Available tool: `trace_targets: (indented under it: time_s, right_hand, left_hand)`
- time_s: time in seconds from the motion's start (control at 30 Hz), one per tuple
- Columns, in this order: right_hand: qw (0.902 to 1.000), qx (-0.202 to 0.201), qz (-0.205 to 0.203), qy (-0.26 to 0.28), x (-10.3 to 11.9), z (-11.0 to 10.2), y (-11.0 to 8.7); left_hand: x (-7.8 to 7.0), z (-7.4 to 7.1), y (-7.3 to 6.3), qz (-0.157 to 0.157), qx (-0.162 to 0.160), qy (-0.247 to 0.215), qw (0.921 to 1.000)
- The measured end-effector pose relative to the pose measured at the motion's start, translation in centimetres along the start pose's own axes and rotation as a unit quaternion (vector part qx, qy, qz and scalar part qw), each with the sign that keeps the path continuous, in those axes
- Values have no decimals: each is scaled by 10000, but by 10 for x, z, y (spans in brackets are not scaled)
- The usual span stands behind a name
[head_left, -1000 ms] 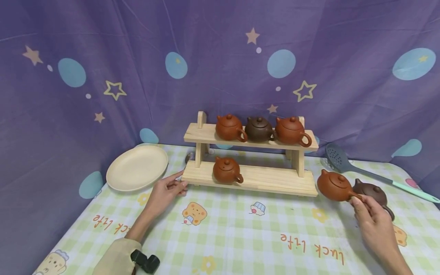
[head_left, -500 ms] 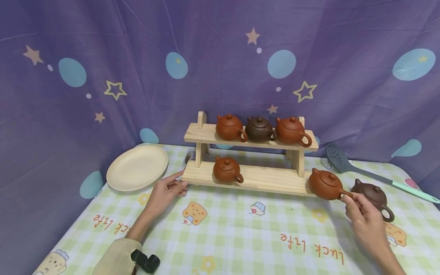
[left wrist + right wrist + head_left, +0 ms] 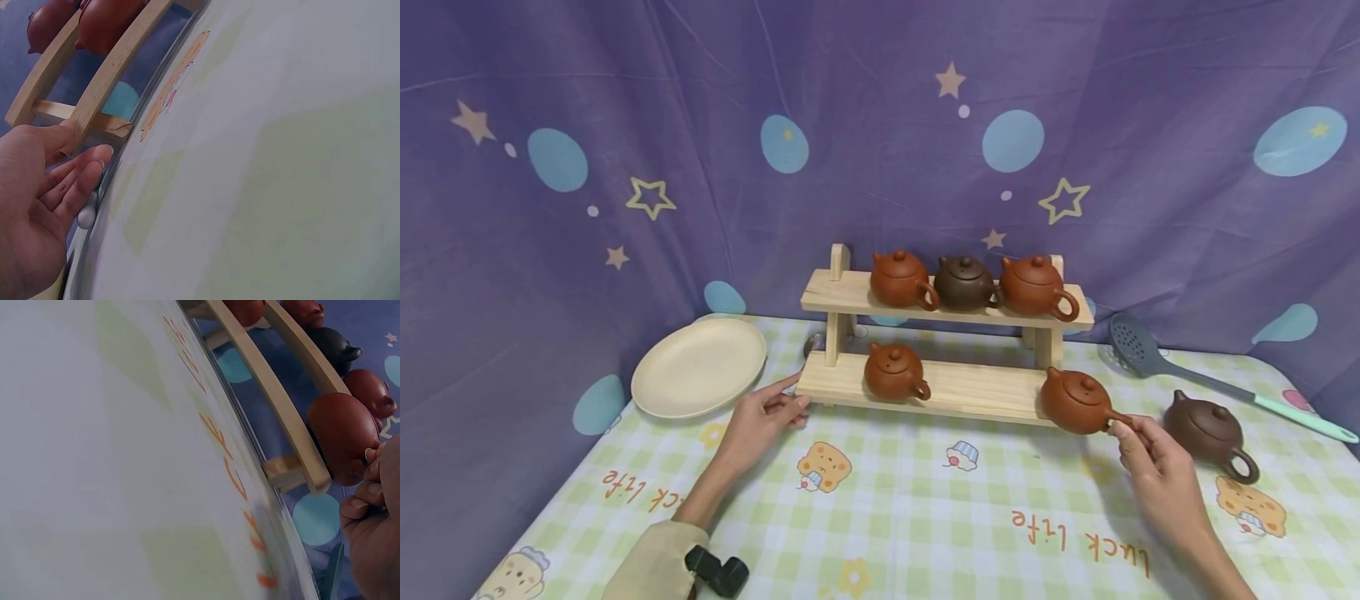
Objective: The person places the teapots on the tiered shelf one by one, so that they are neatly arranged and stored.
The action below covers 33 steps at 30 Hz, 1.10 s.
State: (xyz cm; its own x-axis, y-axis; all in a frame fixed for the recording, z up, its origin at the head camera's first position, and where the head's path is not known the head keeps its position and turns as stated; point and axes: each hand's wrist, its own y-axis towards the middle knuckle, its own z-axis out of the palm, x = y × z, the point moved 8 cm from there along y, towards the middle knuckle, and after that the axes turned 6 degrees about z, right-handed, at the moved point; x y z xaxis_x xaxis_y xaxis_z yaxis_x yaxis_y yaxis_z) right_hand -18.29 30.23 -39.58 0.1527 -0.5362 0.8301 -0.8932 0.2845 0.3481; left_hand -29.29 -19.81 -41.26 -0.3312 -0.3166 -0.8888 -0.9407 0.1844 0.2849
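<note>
My right hand pinches the handle of a reddish-brown clay teapot, at the right end of the lower board of a two-tier wooden shelf. In the right wrist view this teapot appears upright beside the board's edge; whether its base touches the wood is hard to tell. My left hand holds the lower board's left end, thumb and fingers about the corner in the left wrist view. Another reddish-brown teapot sits left of centre on that board. The upper board carries a reddish-brown teapot, a dark brown teapot and another reddish-brown teapot.
A dark brown teapot stands on the checked tablecloth, right of the shelf. Behind it lies a slotted spatula with a mint-green handle end. A cream plate is at the left. A purple curtain hangs behind everything.
My right hand has carried the reddish-brown teapot leftward, from beside the shelf to over the lower board's right end. My left hand has stayed at the shelf's left end.
</note>
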Motion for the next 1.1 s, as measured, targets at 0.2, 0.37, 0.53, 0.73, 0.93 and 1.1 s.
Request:
trace_targets:
  time_s: [0.2,0.37,0.53,0.73,0.93,1.1]
  right_hand:
    - [9998,133,15,117,6,11,0]
    - [9995,193,-80,249,12,18,1]
    - [9988,298,-87,373,17,25,1]
    - [9976,332,-303,527,26,32,1]
    - [9970,436,-330,539,30,41,1]
    - [9970,460,-285,553,31,46,2]
  left_hand:
    - [1,0,1,17,25,99,9999]
    - [1,0,1,-18,38,112,9999]
    - [2,0,1,-44,17,96,9999]
    - [3,0,1,-68,24,98,9999]
    - [3,0,1,-64,18,63,10000]
    - [2,1,1,-84,13,71,9999]
